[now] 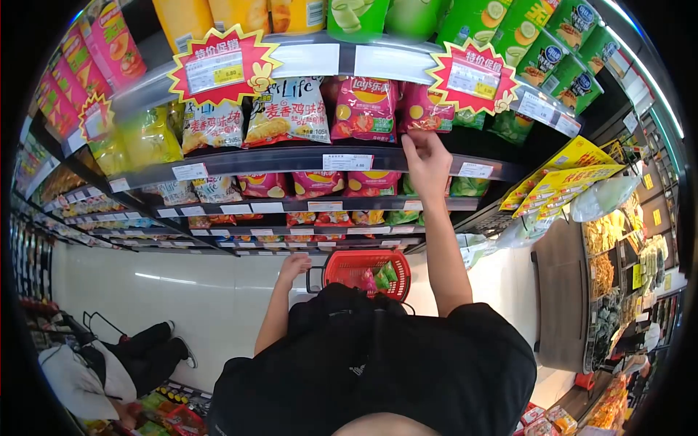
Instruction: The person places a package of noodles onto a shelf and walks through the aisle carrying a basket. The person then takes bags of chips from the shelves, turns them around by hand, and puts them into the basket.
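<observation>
My right hand (429,161) reaches up to the shelf, thumb and fingers pinched at the lower edge of a pink bag of Lay's potato chips (429,109). This bag stands at the shelf's front, right beside another pink Lay's bag (365,109). My left hand (294,267) hangs low with nothing in it, its fingers loosely stretched out near the black handle (313,279) of a red shopping basket (401,263). Inside the basket lie green bags (385,275) and a pink bag (368,280).
White snack bags (289,110) stand left on the same shelf. Starburst price signs (224,65) jut from the shelf above. Yellow hanging cards (563,178) stick out at the right. Another person (94,378) is at the lower left. A dark wooden display (571,291) stands right.
</observation>
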